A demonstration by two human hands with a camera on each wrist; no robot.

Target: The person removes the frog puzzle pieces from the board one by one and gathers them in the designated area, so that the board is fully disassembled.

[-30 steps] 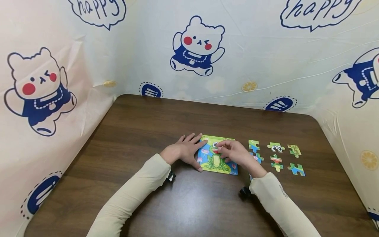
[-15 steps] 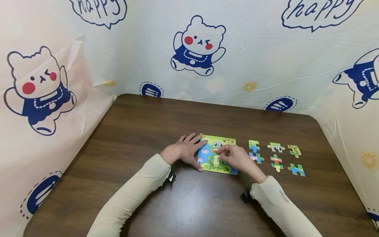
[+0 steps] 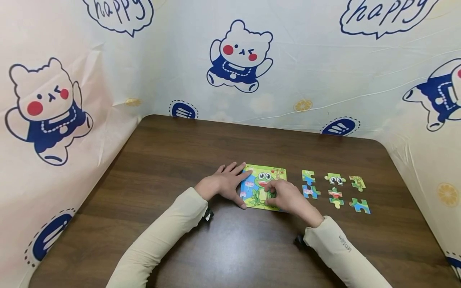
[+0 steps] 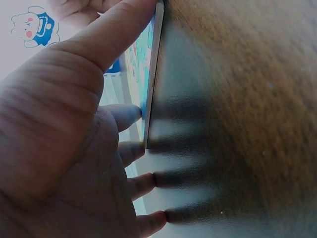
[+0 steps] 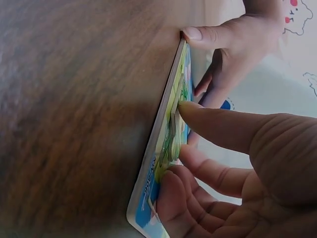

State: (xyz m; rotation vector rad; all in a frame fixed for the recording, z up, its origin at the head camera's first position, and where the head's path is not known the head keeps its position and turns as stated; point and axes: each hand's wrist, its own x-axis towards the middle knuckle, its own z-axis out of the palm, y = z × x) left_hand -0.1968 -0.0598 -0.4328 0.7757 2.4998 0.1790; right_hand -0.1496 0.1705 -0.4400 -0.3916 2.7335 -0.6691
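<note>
A square frog puzzle board [image 3: 251,203] lies on the brown table. My left hand [image 3: 229,184] rests spread along its left edge, thumb at the near corner and other fingertips along the edge and on the table. Over the lower right of the board is my right hand [image 3: 287,197]. In the right wrist view, the thumb and fingers of my right hand [image 5: 223,163] pinch a green puzzle piece [image 5: 173,136] close over the board's surface. The frog's face shows uncovered, while the right hand hides the board's lower right part in the head view.
Right of the board lie several loose puzzle pieces in rows, among them one with frog eyes [image 3: 335,179], one with a red mouth [image 3: 336,198] and a blue-green one [image 3: 360,205]. A printed cloth [image 3: 288,72] hangs around the table [image 3: 173,160].
My right hand has moved down the board from the frog's face toward its belly and lower right, uncovering the frog's eyes and the upper right corner. The left hand has stayed put.
</note>
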